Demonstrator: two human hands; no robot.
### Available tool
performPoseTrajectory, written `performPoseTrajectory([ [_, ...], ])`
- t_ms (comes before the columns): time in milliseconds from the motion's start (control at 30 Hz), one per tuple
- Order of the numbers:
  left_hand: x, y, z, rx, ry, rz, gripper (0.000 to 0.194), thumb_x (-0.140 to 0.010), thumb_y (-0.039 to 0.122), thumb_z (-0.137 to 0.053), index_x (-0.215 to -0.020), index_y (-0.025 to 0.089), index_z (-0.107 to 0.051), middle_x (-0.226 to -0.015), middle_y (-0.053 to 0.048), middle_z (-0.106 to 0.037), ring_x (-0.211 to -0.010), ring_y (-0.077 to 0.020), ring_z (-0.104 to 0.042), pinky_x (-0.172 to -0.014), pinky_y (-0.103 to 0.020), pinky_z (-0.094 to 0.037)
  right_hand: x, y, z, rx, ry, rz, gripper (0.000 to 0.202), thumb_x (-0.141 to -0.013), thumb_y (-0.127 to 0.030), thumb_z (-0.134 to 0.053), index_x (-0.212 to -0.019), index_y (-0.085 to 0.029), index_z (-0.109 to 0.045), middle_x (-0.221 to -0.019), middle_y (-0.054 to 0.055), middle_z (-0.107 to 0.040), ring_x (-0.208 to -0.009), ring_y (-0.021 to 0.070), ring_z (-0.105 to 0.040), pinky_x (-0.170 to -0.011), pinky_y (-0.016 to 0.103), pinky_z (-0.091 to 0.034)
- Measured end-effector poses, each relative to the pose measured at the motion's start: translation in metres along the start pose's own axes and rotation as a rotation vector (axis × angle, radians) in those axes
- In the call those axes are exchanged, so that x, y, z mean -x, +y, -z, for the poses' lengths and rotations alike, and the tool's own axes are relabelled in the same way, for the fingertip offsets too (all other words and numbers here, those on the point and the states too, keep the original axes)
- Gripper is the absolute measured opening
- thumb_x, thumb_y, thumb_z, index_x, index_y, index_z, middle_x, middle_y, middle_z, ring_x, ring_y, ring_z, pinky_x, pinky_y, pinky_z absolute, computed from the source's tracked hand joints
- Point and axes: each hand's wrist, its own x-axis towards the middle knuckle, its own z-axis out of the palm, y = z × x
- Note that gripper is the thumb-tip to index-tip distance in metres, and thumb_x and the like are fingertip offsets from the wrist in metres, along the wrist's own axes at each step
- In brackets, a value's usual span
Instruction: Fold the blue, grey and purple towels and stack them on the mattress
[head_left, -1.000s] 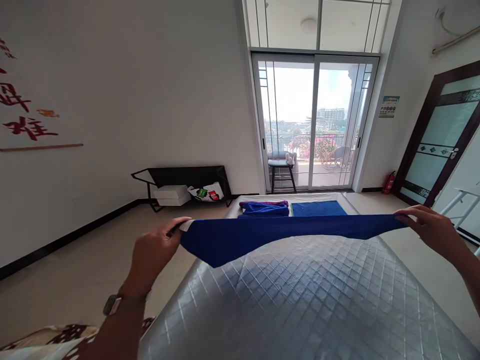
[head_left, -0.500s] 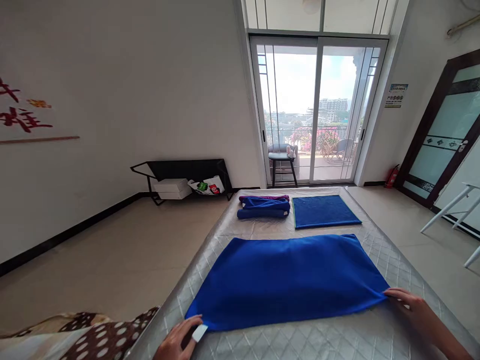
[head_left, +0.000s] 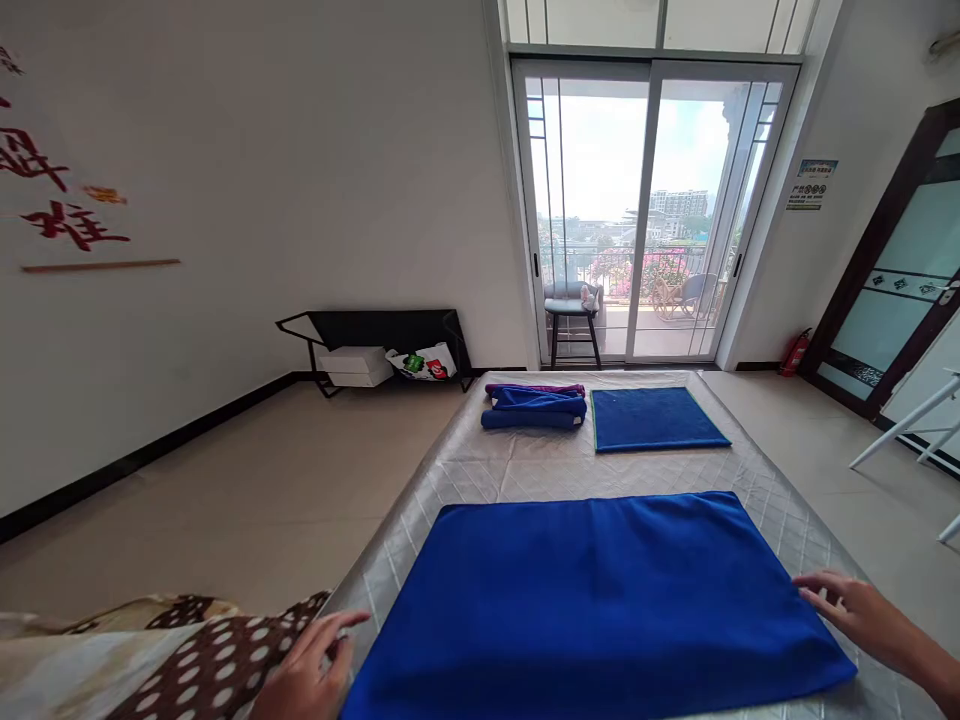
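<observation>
A bright blue cloth [head_left: 592,600] lies spread out on the silver-grey quilted mattress [head_left: 517,468], its near edge reaching the bottom of the view. My left hand [head_left: 311,665] is just left of the cloth, fingers apart and holding nothing. On the other side, my right hand [head_left: 851,605] is at the cloth's right edge with fingers loosely spread; whether the fingertips touch the cloth I cannot tell. Farther up the mattress are a folded dark blue cloth [head_left: 656,418] with a green edge and a pile of rolled blue and purple cloths [head_left: 534,407].
Brown polka-dot fabric [head_left: 217,660] sits beside the mattress at lower left. A low black rack [head_left: 390,335] holding white boxes [head_left: 354,365] and a printed bag [head_left: 424,362] stands by the wall. Past the mattress is a sliding glass door [head_left: 649,210]. White stool legs [head_left: 911,420] stand at right.
The blue cloth has come nearer and now lies flat, larger in view. Both hands have let go of its near corners; a white tag by the left hand is out of sight.
</observation>
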Motion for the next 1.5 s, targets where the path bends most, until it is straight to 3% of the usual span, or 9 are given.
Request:
performPoseTrajectory([
  [100,-0.060,0.043,-0.016,0.038,-0.139,-0.115,0.042,-0.087,0.041,-0.036,-0.099,0.025,-0.073,-0.107,-0.005,-0.076,-0.102,-0.0228,-0.070,-0.096,-0.034,-0.054,-0.054,-0.035,0.001,0.059,0.121,0.076,0.047,-0.088,-0.049,-0.041,-0.107,-0.026,-0.076,-0.115,0.009,-0.074,-0.099,0.0255,-0.070,-0.089,0.035,-0.054],
  [233,-0.109,0.078,-0.067,-0.070,-0.239,-0.253,0.052,-0.093,0.042,-0.031,-0.124,0.018,-0.066,-0.134,-0.010,-0.065,-0.127,-0.0256,-0.057,-0.111,-0.043,-0.041,-0.115,-0.061,-0.031,0.201,0.232,0.127,0.046,-0.093,-0.034,-0.037,-0.123,-0.021,-0.069,-0.134,0.010,-0.065,-0.124,0.0235,-0.060,-0.109,0.037,-0.042],
  [367,-0.118,0.065,-0.113,-0.228,-0.256,-0.332,0.053,-0.096,0.038,-0.034,-0.142,0.019,-0.052,-0.149,-0.011,-0.051,-0.141,-0.0286,-0.042,-0.114,-0.051,-0.036,-0.135,-0.051,-0.069,0.354,0.246,0.132,0.052,-0.097,-0.031,-0.032,-0.143,-0.019,-0.053,-0.150,0.010,-0.051,-0.139,0.0236,-0.045,-0.116,0.045,-0.034],
  [467,-0.117,0.050,-0.129,-0.279,-0.232,-0.353,0.053,-0.097,0.034,-0.033,-0.147,0.019,-0.047,-0.154,-0.014,-0.043,-0.144,-0.0291,-0.036,-0.116,-0.053,-0.031,-0.135,-0.040,-0.081,0.450,0.251,0.088,0.056,-0.098,-0.029,-0.027,-0.149,-0.016,-0.043,-0.154,0.011,-0.044,-0.145,0.0242,-0.035,-0.118,0.050,-0.029],
  [700,-0.121,0.056,-0.126,-0.256,-0.221,-0.288,0.053,-0.099,0.035,-0.033,-0.148,0.019,-0.045,-0.151,-0.015,-0.048,-0.144,-0.0332,-0.036,-0.114,-0.054,-0.031,-0.137,-0.042,-0.076,0.465,0.238,-0.074,0.057,-0.099,-0.030,-0.023,-0.151,-0.015,-0.040,-0.159,0.009,-0.037,-0.148,0.0232,-0.030,-0.119,0.045,-0.026],
  [867,-0.122,0.063,-0.118,-0.201,-0.177,-0.235,0.049,-0.101,0.034,-0.030,-0.140,0.019,-0.053,-0.144,-0.012,-0.055,-0.138,-0.0291,-0.045,-0.114,-0.045,-0.036,-0.140,-0.046,-0.061,0.419,0.339,-0.079,0.048,-0.098,-0.029,-0.029,-0.134,-0.020,-0.060,-0.138,0.012,-0.061,-0.127,0.0245,-0.055,-0.106,0.039,-0.040],
  [1033,-0.134,0.069,-0.105,-0.179,-0.151,-0.176,0.038,-0.099,0.035,-0.034,-0.115,0.020,-0.066,-0.130,-0.009,-0.065,-0.119,-0.0239,-0.060,-0.101,-0.037,-0.046,-0.146,-0.046,-0.041,0.420,0.321,-0.091,0.034,-0.097,-0.029,-0.040,-0.111,-0.020,-0.070,-0.115,0.012,-0.070,-0.115,0.0259,-0.061,-0.095,0.037,-0.045],
  [1233,-0.149,0.078,-0.105,-0.197,-0.133,-0.166,0.032,-0.098,0.031,-0.038,-0.099,0.017,-0.067,-0.109,-0.010,-0.071,-0.103,-0.0237,-0.065,-0.092,-0.035,-0.048,-0.149,-0.048,-0.039,0.423,0.340,-0.117,0.036,-0.100,-0.028,-0.036,-0.112,-0.020,-0.068,-0.115,0.013,-0.070,-0.112,0.0267,-0.063,-0.093,0.038,-0.045],
  [1500,-0.154,0.090,-0.105,-0.201,-0.093,-0.204,0.034,-0.097,0.025,-0.036,-0.105,0.015,-0.068,-0.111,-0.014,-0.071,-0.104,-0.0270,-0.065,-0.096,-0.041,-0.047,-0.149,-0.060,-0.046,0.507,0.442,-0.172,0.039,-0.096,-0.018,-0.036,-0.115,-0.017,-0.069,-0.121,0.016,-0.068,-0.117,0.0304,-0.060,-0.103,0.046,-0.041],
])
